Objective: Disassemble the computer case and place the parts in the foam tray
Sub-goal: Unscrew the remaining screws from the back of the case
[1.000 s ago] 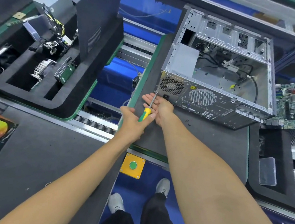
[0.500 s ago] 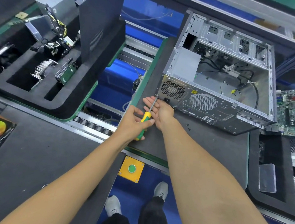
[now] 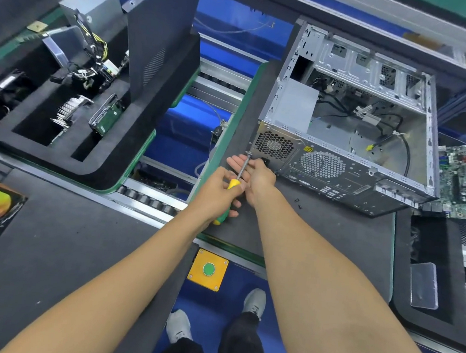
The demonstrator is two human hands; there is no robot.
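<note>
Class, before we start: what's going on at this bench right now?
A person is taking apart an open computer case that lies on its side. The left hand grips a yellow-and-green screwdriver, its tip at a screw on the case's rear corner beside the power supply. The right hand lies open under the shaft. Two loose screws lie on the mat. The foam tray at left already holds removed parts.
</note>
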